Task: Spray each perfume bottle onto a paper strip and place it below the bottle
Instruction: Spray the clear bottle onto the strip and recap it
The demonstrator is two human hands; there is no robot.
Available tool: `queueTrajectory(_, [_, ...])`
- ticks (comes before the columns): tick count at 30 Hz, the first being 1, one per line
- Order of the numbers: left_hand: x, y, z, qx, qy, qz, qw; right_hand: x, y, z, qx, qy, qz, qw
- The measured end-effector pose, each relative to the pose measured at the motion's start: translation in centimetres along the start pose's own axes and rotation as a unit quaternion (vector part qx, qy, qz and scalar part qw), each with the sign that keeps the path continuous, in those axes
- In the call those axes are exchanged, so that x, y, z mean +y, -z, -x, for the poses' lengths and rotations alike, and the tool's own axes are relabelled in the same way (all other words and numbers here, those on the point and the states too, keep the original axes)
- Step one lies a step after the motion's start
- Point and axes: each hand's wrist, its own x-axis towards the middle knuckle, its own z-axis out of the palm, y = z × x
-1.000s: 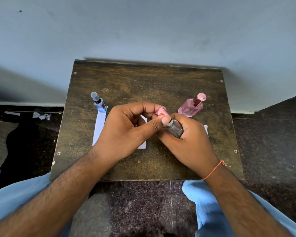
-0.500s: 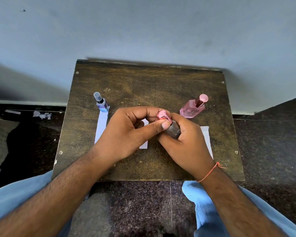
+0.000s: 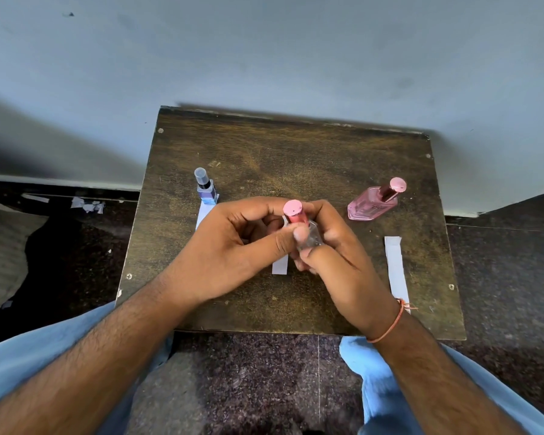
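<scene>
Both hands hold a small clear perfume bottle (image 3: pixel 307 238) with a pink cap (image 3: pixel 293 210) over the middle of the wooden table (image 3: pixel 289 146). My right hand (image 3: pixel 339 262) wraps the bottle's body. My left hand (image 3: pixel 233 249) pinches around the pink cap, thumb on the bottle's neck. A white paper strip (image 3: pixel 280 266) lies under the hands, mostly hidden. A blue bottle (image 3: pixel 206 186) stands at the left on the top end of another strip (image 3: pixel 203 215). A pink bottle (image 3: pixel 376 200) stands at the right, with a third strip (image 3: pixel 397 268) below it.
The small table stands against a pale blue wall (image 3: pixel 264 51). Dark speckled floor (image 3: pixel 258 381) surrounds it, with scraps of paper (image 3: pixel 87 205) at the left. My knees in light blue trousers (image 3: pixel 368 362) sit just before the table's near edge.
The bottle has tilted more upright, its pink cap now facing up. Both hands shifted slightly; the right-hand strip is more exposed.
</scene>
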Motion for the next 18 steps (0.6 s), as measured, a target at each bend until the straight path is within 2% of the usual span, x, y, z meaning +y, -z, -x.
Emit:
queueTrajectory(5, [-0.8,0.8,0.5,0.003,0.026,-0.018,0.999,-0.1,-0.3,-0.6,0.014,0.005,-0.059,0.998])
queueTrajectory(9, [-0.8,1.2,0.7,0.027,0.101,-0.043,0.994,-0.3,-0.2,-1.0,0.053,0.045,-0.075,0.995])
queueTrajectory(14, [-1.3,1.7,1.3,0.059,0.13,-0.24,0.96,-0.6,-0.5,-1.7,0.102,0.065,-0.062,0.991])
queueTrajectory(18, [-1.3,2.3,1.7,0.029,0.115,-0.353,0.928,0.0,-0.3,-2.1,0.14,0.061,-0.016,0.988])
